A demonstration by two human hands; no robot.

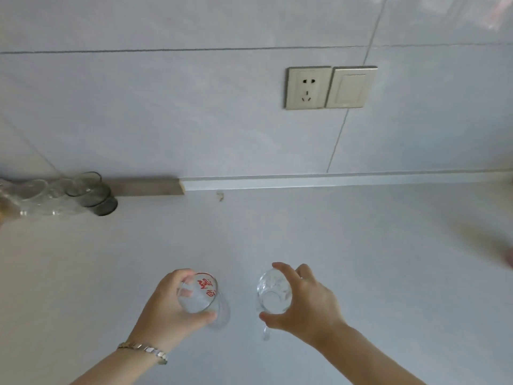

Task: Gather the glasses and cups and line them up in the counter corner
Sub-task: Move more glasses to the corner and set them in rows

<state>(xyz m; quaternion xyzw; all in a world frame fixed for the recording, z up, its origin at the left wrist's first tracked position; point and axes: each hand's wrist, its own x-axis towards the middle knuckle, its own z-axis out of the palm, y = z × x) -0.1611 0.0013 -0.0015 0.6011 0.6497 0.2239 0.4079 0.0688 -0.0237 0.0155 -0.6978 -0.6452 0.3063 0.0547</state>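
My left hand (163,309) grips a clear glass with red lettering (204,294) from the side, near the counter's front. My right hand (308,304) grips a plain clear glass (273,291) by its rim and side, just right of the first. Both glasses are low over the white counter (277,226); whether they touch it I cannot tell. At the far left, against the wall, several clear glasses (36,197) stand in a row that ends with a dark smoky glass (93,194).
A grey strip (147,186) runs along the wall base right of the smoky glass. A wall socket (306,87) and a switch (351,86) sit above the counter. A small scrap (220,195) lies near the wall. Something blurred (494,245) shows at the right edge.
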